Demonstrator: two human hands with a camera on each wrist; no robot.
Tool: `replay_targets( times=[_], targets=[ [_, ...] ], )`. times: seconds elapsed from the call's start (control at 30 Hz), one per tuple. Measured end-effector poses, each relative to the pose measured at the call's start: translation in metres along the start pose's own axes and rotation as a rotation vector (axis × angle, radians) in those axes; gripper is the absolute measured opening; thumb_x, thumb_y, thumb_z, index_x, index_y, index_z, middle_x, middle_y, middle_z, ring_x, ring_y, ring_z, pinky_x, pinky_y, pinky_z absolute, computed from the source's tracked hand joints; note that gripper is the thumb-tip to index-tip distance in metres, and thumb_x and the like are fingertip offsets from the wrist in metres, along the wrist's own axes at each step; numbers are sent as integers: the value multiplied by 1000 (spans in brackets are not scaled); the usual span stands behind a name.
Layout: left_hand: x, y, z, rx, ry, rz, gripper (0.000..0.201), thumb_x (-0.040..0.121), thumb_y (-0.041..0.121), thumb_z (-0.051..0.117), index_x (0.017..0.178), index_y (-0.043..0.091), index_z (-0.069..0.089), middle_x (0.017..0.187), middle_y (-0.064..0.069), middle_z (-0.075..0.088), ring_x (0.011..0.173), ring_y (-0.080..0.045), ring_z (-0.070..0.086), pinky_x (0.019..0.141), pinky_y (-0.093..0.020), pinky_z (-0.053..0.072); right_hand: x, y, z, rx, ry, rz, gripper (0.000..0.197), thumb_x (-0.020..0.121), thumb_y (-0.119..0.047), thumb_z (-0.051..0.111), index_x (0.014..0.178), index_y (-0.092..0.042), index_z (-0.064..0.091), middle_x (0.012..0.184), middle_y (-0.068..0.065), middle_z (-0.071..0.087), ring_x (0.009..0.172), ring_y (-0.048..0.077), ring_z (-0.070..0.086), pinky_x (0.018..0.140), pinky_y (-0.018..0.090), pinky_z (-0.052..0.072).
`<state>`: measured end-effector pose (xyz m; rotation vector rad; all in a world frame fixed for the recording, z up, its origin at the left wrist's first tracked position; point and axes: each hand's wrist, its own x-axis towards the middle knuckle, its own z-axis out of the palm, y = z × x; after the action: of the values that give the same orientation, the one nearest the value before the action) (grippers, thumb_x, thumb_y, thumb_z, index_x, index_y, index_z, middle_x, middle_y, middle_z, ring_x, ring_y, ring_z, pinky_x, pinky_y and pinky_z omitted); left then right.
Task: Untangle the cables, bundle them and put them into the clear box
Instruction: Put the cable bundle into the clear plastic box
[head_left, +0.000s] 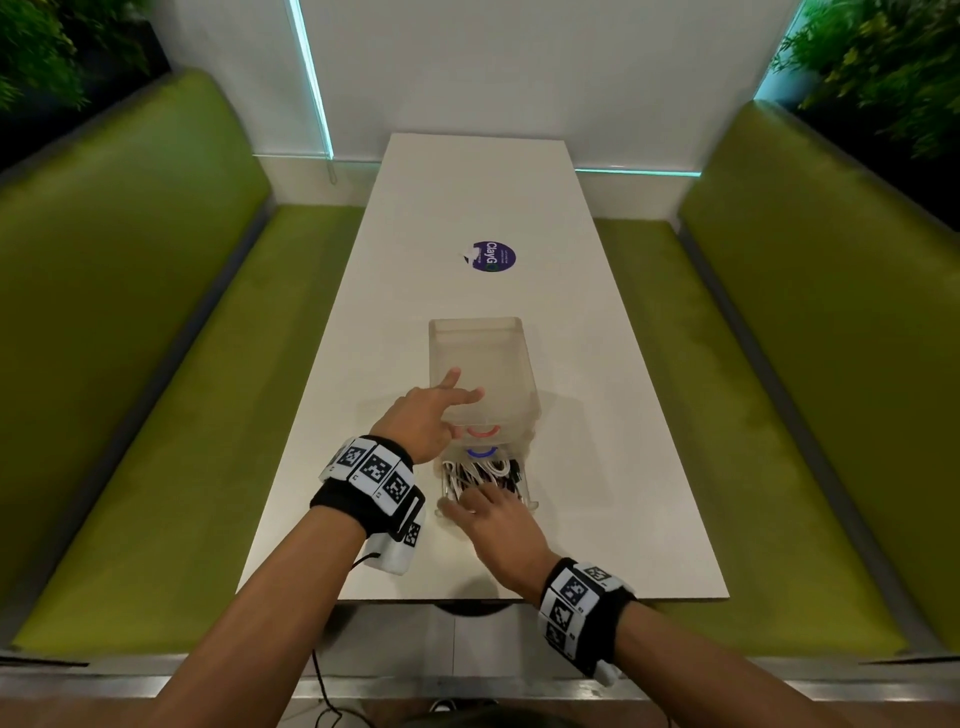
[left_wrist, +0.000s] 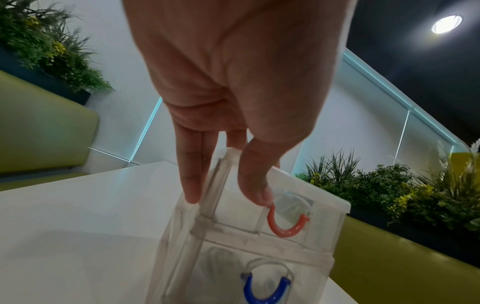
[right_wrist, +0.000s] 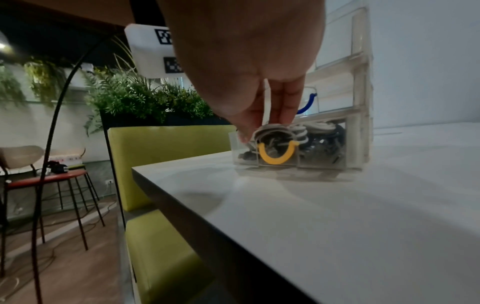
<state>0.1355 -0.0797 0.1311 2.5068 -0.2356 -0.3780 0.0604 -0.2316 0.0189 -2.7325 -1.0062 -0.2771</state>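
Here, both hands spread flat: left (head_left: 427, 415) steadies the clear box (head_left: 480, 364), right (head_left: 498, 525) presses coiled cables (head_left: 480, 470).

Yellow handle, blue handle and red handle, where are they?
yellow handle (right_wrist: 276, 156): right wrist view, bottom of its curve.
blue handle (left_wrist: 265, 292): left wrist view, lower curve.
red handle (left_wrist: 284, 228): left wrist view, bottom of the loop.

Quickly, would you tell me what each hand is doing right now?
Left hand: open, straight fingers resting on the clear box.
Right hand: open, fingers pressing the cables down in the pulled-out bottom drawer.
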Motion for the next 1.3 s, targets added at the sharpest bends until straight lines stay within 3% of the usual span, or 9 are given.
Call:
replay_targets(
  times=[0.07, 0.17, 0.3, 0.43, 0.6, 0.73, 0.83, 1.03, 1.3],
  targets=[
    [0, -1, 0, -4, 1, 0, 63, 88, 4, 61, 136, 41, 47, 158, 9, 19, 136, -21, 41, 109, -38, 36, -3, 5, 1, -12, -9, -31, 25, 75, -13, 53, 96, -22, 63, 77, -2, 57, 70, 20, 56, 55, 30, 46],
    [0, -2, 0, -6, -6, -5, 63, 87, 5, 62, 136, 42, 47, 158, 9, 19, 137, -21, 40, 109, -38, 37, 1, 8, -1, -15, -34, -30, 11, 67, -10, 66, 76, -16, 63, 73, 0, 56, 69, 22, 54, 54, 32, 47],
    [0, -2, 1, -13, -6, -10, 63, 87, 4, 62, 135, 42, 47, 158, 9, 18, 136, -21, 41, 109, -39, 37, 6, 4, -3, -13, -24, 21, 14, 64, -10, 72, 62, -14, 59, 69, 0, 55, 68, 21, 54, 53, 31, 45],
    [1, -3, 0, -16, -16, -14, 65, 87, 4, 62, 135, 43, 46, 159, 10, 18, 137, -21, 39, 110, -38, 36, -5, 8, -3, -5, -102, -1, 14, 60, -7, 69, 72, -13, 64, 79, 2, 58, 74, 22, 60, 48, 29, 48],
    [-1, -1, 1, -16, -11, -3, 63, 87, 3, 62, 136, 40, 47, 159, 7, 18, 139, -20, 37, 109, -32, 35, 17, 14, -14, -16, -90, 99, 28, 49, -1, 79, 70, -13, 66, 71, 2, 60, 60, 20, 61, 39, 23, 40],
    [-4, -1, 1, -20, 1, 5, 62, 87, 2, 60, 135, 39, 48, 159, 7, 19, 138, -20, 38, 107, -29, 37, 26, 8, -12, 1, -5, 101, 36, 54, 0, 76, 86, -11, 66, 72, 4, 63, 63, 22, 59, 54, 28, 48],
    [-5, 0, 1, -30, 11, 0, 62, 87, 1, 60, 135, 39, 49, 158, 7, 20, 138, -20, 38, 109, -31, 36, 26, 5, -6, 23, -4, 127, 43, 60, 0, 73, 101, -10, 63, 83, 6, 64, 71, 25, 60, 56, 32, 52],
    [-5, 0, 0, -45, 6, 2, 61, 87, 1, 60, 135, 38, 49, 158, 8, 19, 138, -20, 38, 108, -32, 37, 12, 8, -4, 5, 22, 175, 41, 50, 5, 76, 87, -10, 69, 83, 5, 66, 73, 23, 62, 60, 28, 52],
    [-3, -2, 0, -19, 1, 10, 60, 87, 3, 61, 136, 36, 48, 159, 6, 19, 138, -21, 39, 108, -32, 37, 26, 13, -10, -16, 9, 206, 39, 39, -2, 88, 73, -13, 70, 71, 0, 68, 61, 18, 64, 49, 22, 48]
  ],
)
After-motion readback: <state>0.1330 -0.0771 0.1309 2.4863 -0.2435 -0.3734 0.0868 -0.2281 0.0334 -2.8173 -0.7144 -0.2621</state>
